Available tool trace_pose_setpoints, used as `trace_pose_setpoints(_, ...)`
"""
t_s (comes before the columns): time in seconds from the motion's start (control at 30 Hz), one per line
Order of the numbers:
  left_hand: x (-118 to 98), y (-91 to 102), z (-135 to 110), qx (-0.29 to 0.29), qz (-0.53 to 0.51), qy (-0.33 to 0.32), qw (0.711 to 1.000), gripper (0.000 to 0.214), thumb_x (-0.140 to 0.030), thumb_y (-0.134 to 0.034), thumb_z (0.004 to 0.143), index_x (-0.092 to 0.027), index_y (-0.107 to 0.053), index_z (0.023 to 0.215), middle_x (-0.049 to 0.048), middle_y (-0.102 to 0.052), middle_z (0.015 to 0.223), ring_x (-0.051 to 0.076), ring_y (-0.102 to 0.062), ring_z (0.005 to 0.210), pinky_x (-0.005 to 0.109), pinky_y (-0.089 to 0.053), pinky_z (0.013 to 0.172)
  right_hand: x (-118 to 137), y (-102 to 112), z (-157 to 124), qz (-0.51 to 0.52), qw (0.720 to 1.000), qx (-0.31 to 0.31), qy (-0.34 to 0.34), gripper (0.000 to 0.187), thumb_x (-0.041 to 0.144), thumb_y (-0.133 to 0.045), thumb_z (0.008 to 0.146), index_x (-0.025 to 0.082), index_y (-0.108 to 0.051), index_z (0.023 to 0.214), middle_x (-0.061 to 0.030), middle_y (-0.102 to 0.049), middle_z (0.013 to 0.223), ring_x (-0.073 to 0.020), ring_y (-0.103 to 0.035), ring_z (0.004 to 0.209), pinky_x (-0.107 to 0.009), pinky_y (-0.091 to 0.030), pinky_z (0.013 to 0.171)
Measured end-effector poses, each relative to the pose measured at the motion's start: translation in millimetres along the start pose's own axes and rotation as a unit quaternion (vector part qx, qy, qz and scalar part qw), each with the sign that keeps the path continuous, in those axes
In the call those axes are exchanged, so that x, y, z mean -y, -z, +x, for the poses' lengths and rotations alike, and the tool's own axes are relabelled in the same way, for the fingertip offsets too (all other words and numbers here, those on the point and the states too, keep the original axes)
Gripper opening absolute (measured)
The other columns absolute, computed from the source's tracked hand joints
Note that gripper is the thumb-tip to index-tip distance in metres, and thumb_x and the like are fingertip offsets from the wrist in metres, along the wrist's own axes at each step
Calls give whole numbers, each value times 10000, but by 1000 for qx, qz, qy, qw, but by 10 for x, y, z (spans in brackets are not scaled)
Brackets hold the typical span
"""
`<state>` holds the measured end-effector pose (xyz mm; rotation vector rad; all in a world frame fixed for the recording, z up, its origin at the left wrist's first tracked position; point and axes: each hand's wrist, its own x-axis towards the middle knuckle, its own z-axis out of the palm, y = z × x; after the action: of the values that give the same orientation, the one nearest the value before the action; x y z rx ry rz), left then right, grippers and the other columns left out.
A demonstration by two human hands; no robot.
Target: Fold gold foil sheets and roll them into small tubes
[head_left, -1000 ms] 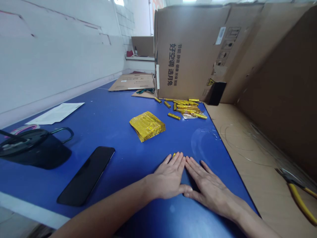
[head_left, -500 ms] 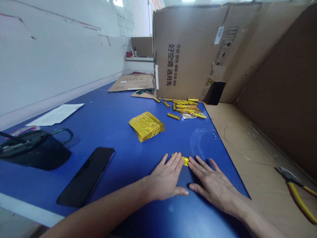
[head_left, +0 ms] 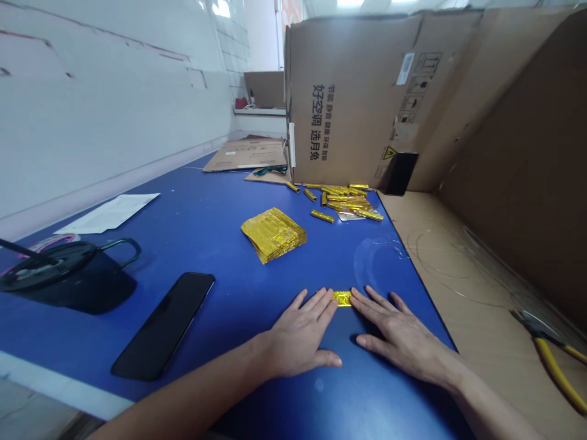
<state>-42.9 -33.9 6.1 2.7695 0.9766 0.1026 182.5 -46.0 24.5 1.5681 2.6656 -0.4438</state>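
Note:
A small strip of shiny gold foil (head_left: 342, 298) lies flat on the blue tabletop (head_left: 293, 403), its two ends covered by my fingertips. My left hand (head_left: 302, 336) rests palm down with fingers outstretched, pressing the strip's left end. On its right end lie the fingertips of my right hand (head_left: 397, 333), which is also flat with the thumb spread away. Beyond my hands sits a stack of square gold foil sheets (head_left: 274, 234). Farther back, several rolled gold foil tubes (head_left: 343, 197) are heaped by the cardboard box, with one roll (head_left: 322, 216) lying apart in front.
On the left are a black phone (head_left: 164, 327), a dark lidded mug (head_left: 68, 275) and a white paper (head_left: 110, 212). A large cardboard box (head_left: 358, 104) stands at the back. Yellow-handled pliers (head_left: 553, 360) and thin wire (head_left: 440, 272) lie on cardboard at the right.
My left hand has shifted slightly left along the foil strip, so more of the strip shows between my hands. My right hand stays almost in place. The view has tilted a little.

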Motion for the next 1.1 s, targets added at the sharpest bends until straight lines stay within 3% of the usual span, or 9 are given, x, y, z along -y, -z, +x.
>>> trace_pose_setpoints(0.13, -1, -25, -3, 1, -7, 2, 1000, 815, -671, -242, 765, -97, -153, 1337, 149, -130, 1402, 236, -65, 1294, 443, -85, 1019, 95, -35, 21, -7, 999, -44, 4, 716, 608, -312, 784, 201, -161, 1354, -61, -171, 1404, -262, -110, 1282, -573, -105, 993)
trace_pose_setpoints(0.3, 1, -22, 1, -1, -12, 2, 1000, 823, -672, -242, 763, -103, -121, 1344, 139, -109, 1406, 233, -59, 1295, 439, -79, 1021, 214, -106, 78, -8, 999, -19, 40, 660, 565, -287, 818, 203, -150, 1352, -57, -191, 1396, -245, -142, 1278, -557, -106, 1001)
trace_pose_setpoints(0.77, 64, -40, -31, 6, -10, -1, 1000, 801, -675, -254, 759, -138, -144, 1343, 127, -121, 1408, 224, -33, 1297, 450, -70, 1018, 91, -112, 37, -18, 1000, -21, 13, 591, 507, -351, 824, 273, -182, 1340, -15, -220, 1396, -269, -134, 1276, -570, -136, 989)
trace_pose_setpoints(1.1, 51, 10, -43, 11, -9, -7, 1000, 749, -607, -327, 787, -131, -155, 1339, 142, -144, 1401, 230, -62, 1294, 458, -98, 1013, 108, -100, 37, 15, 998, -51, 23, 576, 460, -402, 820, 217, -271, 1326, -55, -298, 1368, -264, -189, 1267, -573, -142, 983)
